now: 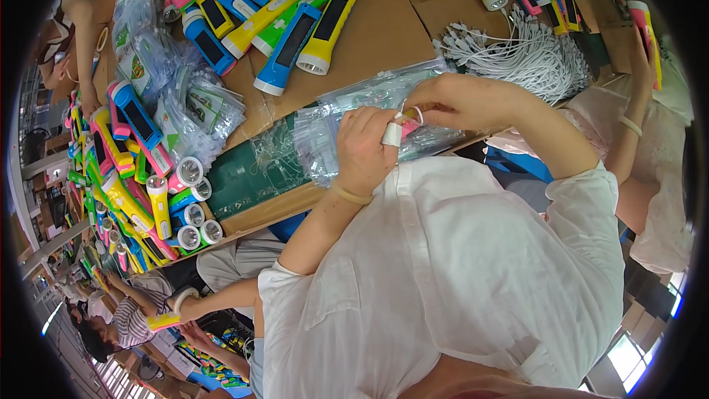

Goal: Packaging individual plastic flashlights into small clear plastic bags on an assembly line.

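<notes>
In front of my chest, my left hand (360,142) is closed, its fingers curled, with a white wrap around one finger. My right hand (464,103) meets it, fingers bent inward and pinching. A small loop of white cord (419,115) shows between the hands, beside a pink piece (408,128) that is mostly hidden by the fingers. Under both hands lies a stack of clear plastic bags (314,149). Bundled white cables (509,55) lie just beyond my right hand.
Flashlights (292,44) in blue, yellow, pink and green lie on cardboard (391,26) ahead. More flashlights (122,199) and packed clear bags (185,107) are piled at left. A co-worker's hand (644,59) holds a flashlight at right; other people work at left.
</notes>
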Motion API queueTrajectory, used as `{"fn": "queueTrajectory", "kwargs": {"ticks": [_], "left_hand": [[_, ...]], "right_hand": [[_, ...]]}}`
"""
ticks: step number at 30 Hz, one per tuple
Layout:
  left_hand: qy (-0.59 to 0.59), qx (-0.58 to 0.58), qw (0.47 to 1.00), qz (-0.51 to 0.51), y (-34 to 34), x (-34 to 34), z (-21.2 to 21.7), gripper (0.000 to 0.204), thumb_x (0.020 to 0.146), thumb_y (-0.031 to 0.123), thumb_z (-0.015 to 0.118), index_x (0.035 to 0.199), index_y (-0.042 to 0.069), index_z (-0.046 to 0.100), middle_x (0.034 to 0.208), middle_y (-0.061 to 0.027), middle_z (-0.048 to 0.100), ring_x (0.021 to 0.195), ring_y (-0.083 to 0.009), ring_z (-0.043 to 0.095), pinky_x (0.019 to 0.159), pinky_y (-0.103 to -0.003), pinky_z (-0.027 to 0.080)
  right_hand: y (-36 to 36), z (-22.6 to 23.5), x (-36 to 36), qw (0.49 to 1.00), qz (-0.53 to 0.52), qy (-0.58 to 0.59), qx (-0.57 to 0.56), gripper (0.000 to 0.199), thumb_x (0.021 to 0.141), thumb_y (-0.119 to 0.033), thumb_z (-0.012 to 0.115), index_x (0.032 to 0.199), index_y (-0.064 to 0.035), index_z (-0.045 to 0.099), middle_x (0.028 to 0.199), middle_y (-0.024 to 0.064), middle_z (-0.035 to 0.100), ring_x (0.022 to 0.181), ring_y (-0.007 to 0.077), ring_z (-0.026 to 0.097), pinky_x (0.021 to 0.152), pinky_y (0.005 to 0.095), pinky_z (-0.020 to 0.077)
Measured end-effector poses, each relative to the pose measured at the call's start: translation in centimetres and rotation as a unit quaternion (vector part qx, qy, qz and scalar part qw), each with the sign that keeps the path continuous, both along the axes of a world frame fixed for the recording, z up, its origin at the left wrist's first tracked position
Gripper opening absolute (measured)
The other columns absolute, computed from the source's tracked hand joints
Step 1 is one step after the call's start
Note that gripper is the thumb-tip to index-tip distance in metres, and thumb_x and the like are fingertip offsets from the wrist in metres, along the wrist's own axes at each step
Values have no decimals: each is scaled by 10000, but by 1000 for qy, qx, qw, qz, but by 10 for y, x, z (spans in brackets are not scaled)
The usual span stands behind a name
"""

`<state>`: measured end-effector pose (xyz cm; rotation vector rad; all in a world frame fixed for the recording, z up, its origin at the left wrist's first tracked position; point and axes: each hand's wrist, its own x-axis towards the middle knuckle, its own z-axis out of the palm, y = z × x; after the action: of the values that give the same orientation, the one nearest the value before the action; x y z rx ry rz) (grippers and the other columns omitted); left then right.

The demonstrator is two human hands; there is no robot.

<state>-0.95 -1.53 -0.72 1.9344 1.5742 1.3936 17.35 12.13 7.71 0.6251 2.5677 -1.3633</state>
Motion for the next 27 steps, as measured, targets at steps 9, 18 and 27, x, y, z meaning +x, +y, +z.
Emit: {"fn": "queueTrajectory", "kwargs": {"ticks": [9, 18, 27], "left_hand": [[-8, -10, 1000, -7, 0, 0, 3, 215, 774, 7, 705, 987, 29, 693, 894, -118, 680, 829, -339, 630, 787, -412, 479], [8, -1, 1000, -1, 1, 7, 1, 190, 786, 14, 725, 973, 30, 699, 878, -123, 681, 821, -330, 637, 781, -411, 487], [-22, -22, 999, 7, 1, 1, 1, 223, 768, -32, 716, 985, 21, 716, 919, -131, 706, 851, -341, 645, 784, -405, 522]], "right_hand": [[9, -9, 4, 998, -52, -19, -5, 218, 919, -203, 710, 963, 2, 768, 942, 143, 736, 826, 295, 701, 732, 383, 543], [-5, -26, -14, 968, 93, -20, 232, 140, 878, -126, 661, 860, 4, 711, 890, 146, 668, 867, 342, 688, 761, 438, 545], [-4, -26, 0, 993, -43, 95, -62, 271, 963, -262, 678, 1012, 0, 729, 863, 147, 636, 812, 323, 614, 740, 417, 488]]}}
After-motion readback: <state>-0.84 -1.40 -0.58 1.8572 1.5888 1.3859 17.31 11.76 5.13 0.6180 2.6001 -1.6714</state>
